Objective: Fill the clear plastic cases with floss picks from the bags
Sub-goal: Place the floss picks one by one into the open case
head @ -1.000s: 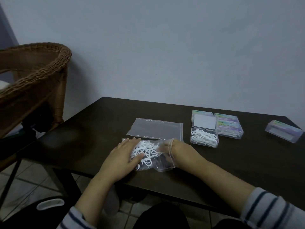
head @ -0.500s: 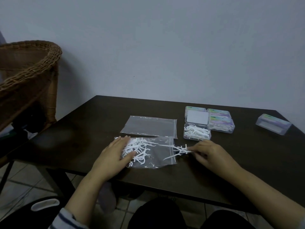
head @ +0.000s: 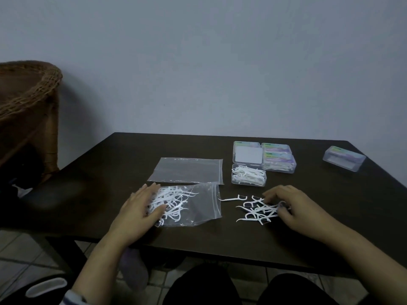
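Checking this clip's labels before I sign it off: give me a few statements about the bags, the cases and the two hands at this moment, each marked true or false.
1. The left hand lies flat on the bag of floss picks. True.
2. The second bag, behind it, is full of picks. False: it lies flat and looks empty.
3. A loose pile of picks lies on the table at the right hand. True.
4. The open case is empty. False: it holds white picks.
5. One closed case sits alone near the table's far right corner. True.
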